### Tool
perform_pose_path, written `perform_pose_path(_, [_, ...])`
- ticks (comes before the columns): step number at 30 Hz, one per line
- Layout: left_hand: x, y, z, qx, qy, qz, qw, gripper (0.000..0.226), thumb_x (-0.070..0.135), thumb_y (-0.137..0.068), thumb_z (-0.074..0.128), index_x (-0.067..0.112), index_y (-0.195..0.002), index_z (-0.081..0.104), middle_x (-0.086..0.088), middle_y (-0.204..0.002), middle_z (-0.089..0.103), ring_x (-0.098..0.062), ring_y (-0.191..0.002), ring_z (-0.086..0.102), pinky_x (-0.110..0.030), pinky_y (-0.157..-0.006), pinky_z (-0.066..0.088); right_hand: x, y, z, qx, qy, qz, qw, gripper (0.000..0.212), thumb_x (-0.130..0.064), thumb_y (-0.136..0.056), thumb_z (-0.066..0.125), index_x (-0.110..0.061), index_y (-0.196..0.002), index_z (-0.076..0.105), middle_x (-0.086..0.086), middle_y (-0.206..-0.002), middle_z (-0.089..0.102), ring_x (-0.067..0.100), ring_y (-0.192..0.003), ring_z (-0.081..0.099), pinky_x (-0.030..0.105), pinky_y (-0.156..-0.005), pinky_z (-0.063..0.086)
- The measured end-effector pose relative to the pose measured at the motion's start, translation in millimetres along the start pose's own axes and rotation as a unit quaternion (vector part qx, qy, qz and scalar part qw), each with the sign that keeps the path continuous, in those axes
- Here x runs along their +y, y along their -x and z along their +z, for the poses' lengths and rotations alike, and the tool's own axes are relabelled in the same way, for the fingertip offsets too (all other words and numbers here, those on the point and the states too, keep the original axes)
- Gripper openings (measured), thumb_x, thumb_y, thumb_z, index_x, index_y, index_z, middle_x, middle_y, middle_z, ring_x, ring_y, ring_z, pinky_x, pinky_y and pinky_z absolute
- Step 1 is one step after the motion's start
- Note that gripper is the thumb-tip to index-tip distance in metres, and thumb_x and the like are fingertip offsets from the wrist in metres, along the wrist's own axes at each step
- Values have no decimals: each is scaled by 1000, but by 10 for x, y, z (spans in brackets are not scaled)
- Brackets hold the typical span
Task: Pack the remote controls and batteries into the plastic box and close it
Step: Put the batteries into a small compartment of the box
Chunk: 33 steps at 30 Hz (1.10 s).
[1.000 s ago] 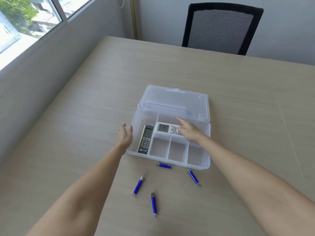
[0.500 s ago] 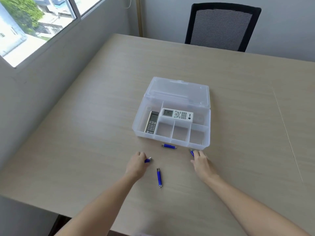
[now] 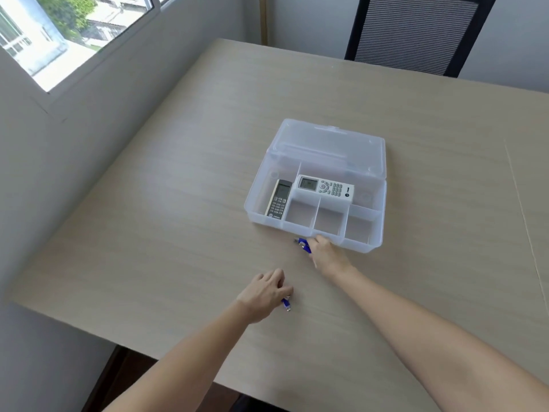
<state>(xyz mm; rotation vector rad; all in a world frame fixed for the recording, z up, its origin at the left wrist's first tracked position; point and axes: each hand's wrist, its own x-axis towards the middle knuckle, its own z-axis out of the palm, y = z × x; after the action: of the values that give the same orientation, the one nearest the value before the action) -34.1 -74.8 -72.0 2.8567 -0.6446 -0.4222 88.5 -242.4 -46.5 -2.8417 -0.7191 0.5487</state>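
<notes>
My left hand [image 3: 265, 293] is closed on blue batteries [image 3: 286, 303] low on the worktop [image 3: 178, 233]; my right hand [image 3: 326, 251] grips more batteries [image 3: 303, 244] just at the plastic box [image 3: 365, 243] front wall. Lid open, grey remote [image 3: 278, 198] in left compartment, white remote [image 3: 325, 189] in rear one.

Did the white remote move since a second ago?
No. The white remote lies in the same long back compartment of the plastic box, beside the dark remote. Only the camera shifted.
</notes>
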Motion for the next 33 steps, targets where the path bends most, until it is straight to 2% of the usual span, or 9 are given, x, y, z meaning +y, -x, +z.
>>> perform_pose_path(4, [-179,179,99,40,69,-100,992,20,38,-88,39,22,-96,47,-6,-104,50,-26,-93,52,-36,-76,47,-219,-111,-9,-13,71,20,997,32,-2,-93,35,1,-121,50,19,-124,53,35,-116,53,46,-86,49])
perform_pose_path(7, [-245,240,-43,100,158,-199,962,21,36,-93,47,17,-100,53,1,-104,53,-22,-99,43,-31,-78,32,-243,-45,49,-15,88,36,995,33,-5,-96,31,4,-119,53,20,-124,50,36,-113,56,45,-85,49])
perform_pose_path(11, [-337,114,-396,159,313,-260,899,20,31,-89,47,12,-86,54,19,-77,60,-13,-85,51,-32,-75,34,-113,176,-3,-46,-13,56,997,27,-13,-96,38,2,-102,60,15,-94,46,37,-95,61,40,-72,43])
perform_pose_path(13, [-367,-94,-600,174,375,-249,876,19,29,-85,46,14,-80,57,21,-67,62,-5,-68,54,-32,-68,40,17,308,-204,38,-144,48,988,23,-20,-94,46,-4,-81,58,7,-80,44,30,-74,54,34,-65,37])
perform_pose_path(16, [-305,-520,-894,213,415,-237,852,23,25,-90,48,6,-86,61,15,-68,58,-22,-73,56,-38,-71,43,318,374,-673,228,-250,102,936,30,-22,-90,53,-5,-65,49,6,-63,54,19,-58,51,31,-57,37])
perform_pose_path(18, [-220,-799,-1009,218,430,-230,845,24,22,-95,49,1,-84,53,7,-68,55,-29,-73,52,-39,-71,41,563,276,-911,264,-286,174,904,31,-18,-88,54,-1,-62,50,3,-53,52,11,-49,52,24,-51,37])
perform_pose_path(23, [-76,-1178,-1007,161,458,-274,830,21,25,-99,41,16,-81,47,-4,-111,73,-21,-107,62,-37,-91,43,820,-117,-863,36,-291,313,903,27,-7,-77,55,-12,-55,40,2,-38,48,23,-40,50,26,-48,42])
perform_pose_path(30, [-68,-1233,-1037,176,513,-277,793,12,17,-99,40,11,-95,49,0,-86,70,-14,-80,65,-30,-77,45,780,-402,-708,-72,-367,359,855,31,1,-76,69,-9,-61,43,7,-59,50,28,-59,63,37,-68,58])
perform_pose_path(33, [-69,-1283,-1110,206,496,-284,794,11,17,-99,40,10,-95,47,1,-77,63,-17,-68,57,-32,-69,44,856,-439,-878,-118,-309,341,880,28,-11,-74,74,-8,-64,48,6,-47,61,23,-59,73,28,-63,56])
